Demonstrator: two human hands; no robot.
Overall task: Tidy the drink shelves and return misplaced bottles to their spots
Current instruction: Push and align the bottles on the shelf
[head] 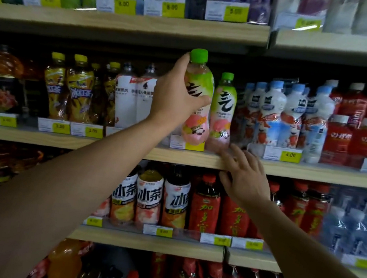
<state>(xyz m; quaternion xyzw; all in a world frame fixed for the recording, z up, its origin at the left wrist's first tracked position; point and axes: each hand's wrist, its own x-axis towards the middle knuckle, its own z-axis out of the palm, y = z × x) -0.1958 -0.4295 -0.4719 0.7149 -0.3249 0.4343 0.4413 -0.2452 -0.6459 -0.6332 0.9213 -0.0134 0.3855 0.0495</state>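
Wooden drink shelves (127, 23) fill the view in several tiers, each front edge lined with yellow-and-white price tags (290, 154). On the middle shelf (61, 140), from left to right, stand yellow-capped iced tea bottles (77, 88), white-labelled bottles (134, 99), a gap, then blue-capped milky bottles (272, 113) and red bottles (352, 128). The tier below carries white-and-orange tea bottles (147, 200), red herbal tea bottles (205, 208) and wrapped water bottles (355, 229). The person's left hand (175, 93) grips a green-capped peach drink bottle (198, 98) around its upper body, thumb at the front, holding it upright with its base above the middle shelf's tag strip. Just beside it on the right stands a matching peach bottle (223, 111) on the shelf. The right hand (245, 176) lies with fingers spread and relaxed over the middle shelf's front edge, below that standing bottle, holding nothing.
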